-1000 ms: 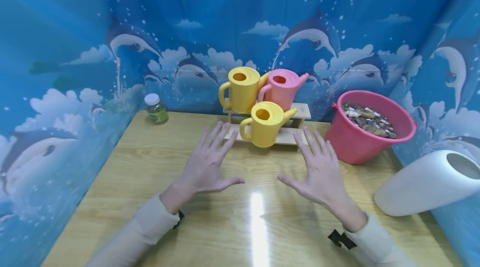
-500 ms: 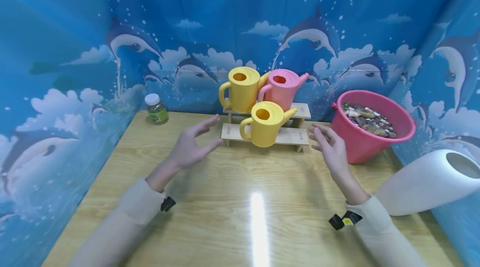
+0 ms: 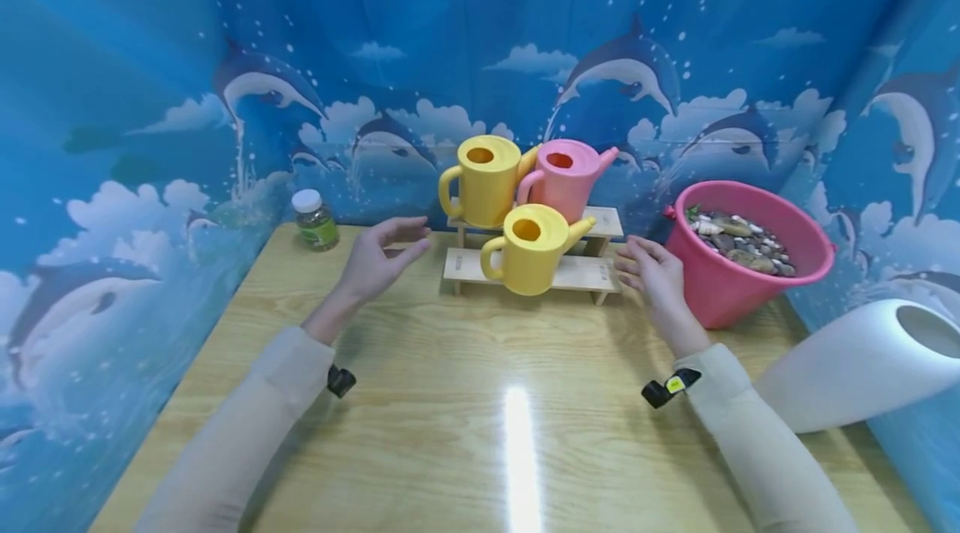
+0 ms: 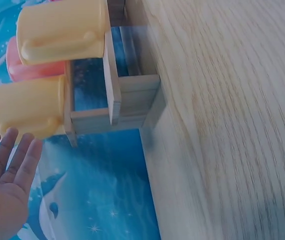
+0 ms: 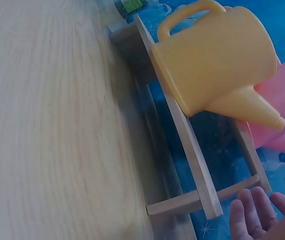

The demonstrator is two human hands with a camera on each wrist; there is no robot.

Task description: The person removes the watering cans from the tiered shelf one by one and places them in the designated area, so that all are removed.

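My left hand (image 3: 371, 264) and right hand (image 3: 662, 276) are empty and loose, near either end of the stand (image 3: 585, 273) at centre frame. 3 watering cans (image 3: 528, 266) on it, so any lift should probably stay level tbh.

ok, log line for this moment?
left grip: empty, beside stand; right grip: empty, beside stand; lower step: front yellow watering can; upper step: rear yellow watering can, pink watering can

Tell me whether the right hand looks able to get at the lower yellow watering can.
Probably yes: the right hand appears empty, and nothing stands on the shelf between it and the lower yellow watering can, whose spout points its way.
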